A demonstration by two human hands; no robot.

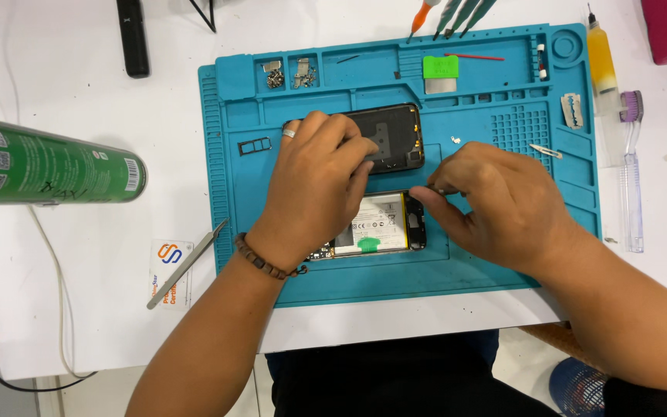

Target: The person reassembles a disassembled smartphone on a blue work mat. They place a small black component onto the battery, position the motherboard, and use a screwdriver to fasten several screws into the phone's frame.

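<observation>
Pinching a small part, right hand [496, 205] works at phone [384, 224] on mat [565, 255]; left hand [318, 185] presses it steady.

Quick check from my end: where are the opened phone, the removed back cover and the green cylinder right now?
opened phone [380, 225]: head view, on its white battery.
back cover [395, 131]: head view, on its dark inner face.
green cylinder [55, 170]: head view, on its side wall.

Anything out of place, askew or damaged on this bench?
Mostly orderly. The opened phone lies with its battery exposed, its black back cover set apart above it. A bare razor blade sits loose on the blue mat, and a green can lies on its side.
</observation>
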